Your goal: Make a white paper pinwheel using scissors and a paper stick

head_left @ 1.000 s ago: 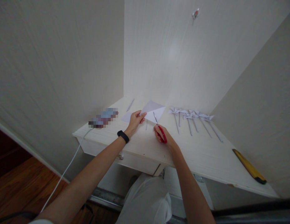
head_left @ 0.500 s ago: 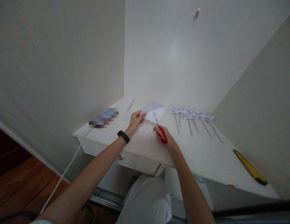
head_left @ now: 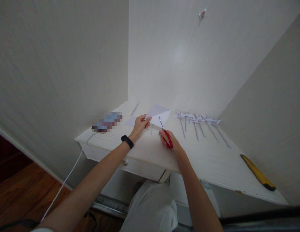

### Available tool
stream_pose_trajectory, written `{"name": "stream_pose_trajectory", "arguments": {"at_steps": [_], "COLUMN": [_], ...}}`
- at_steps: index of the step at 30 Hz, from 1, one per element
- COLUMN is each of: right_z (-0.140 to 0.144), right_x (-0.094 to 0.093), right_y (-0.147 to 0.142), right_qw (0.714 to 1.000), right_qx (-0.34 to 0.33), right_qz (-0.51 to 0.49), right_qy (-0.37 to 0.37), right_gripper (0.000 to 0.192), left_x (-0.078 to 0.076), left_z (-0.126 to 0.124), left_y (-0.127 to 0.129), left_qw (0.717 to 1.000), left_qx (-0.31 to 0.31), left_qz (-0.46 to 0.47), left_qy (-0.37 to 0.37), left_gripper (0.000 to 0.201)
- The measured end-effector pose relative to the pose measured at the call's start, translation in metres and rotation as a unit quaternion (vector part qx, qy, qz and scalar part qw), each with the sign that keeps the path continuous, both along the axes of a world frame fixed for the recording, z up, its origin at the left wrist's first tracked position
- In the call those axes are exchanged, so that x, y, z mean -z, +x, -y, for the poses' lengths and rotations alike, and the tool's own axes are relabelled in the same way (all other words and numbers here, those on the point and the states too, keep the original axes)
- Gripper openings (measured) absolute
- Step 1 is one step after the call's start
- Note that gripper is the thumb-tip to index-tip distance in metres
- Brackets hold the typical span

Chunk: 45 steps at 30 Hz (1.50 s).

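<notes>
The head view shows a square, creased paper sheet [head_left: 156, 111] above the woodgrained white counter [head_left: 208, 167], pinched between the left hand's [head_left: 140, 124] thumb and fingers. The right hand [head_left: 175, 140] is wrapped around one pair of red-handled scissors [head_left: 168, 138], its metal blade against the sheet. Six pointed paper pinwheels [head_left: 198, 119] on slim sticks lie rightward, heads overlapping.

This looks like a room in a home: a white desk [head_left: 217, 164] with a drawer [head_left: 142, 168] fits between pale walls [head_left: 164, 64], near a wooden floor [head_left: 31, 193].
</notes>
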State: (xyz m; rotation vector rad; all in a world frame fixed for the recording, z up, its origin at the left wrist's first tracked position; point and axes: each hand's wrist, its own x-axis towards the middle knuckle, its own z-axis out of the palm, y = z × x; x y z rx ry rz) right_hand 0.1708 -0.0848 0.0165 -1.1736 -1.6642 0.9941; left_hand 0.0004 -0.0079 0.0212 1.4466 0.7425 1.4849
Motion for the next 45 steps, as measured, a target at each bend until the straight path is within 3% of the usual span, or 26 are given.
{"name": "stream_pose_trajectory", "arguments": {"at_steps": [45], "right_z": [0.0036], "right_x": [-0.0041], "right_y": [0.0010], "right_qw": [0.999], "right_qx": [-0.017], "right_qz": [0.027], "right_qy": [-0.005], "right_gripper": [0.045], "left_x": [0.0016], "left_z": [-0.0017], "left_y": [0.0007], "left_qw": [1.000], "left_qx": [0.014], "left_qz": [0.015], "left_qy": [-0.006], "left_gripper": [0.035]}}
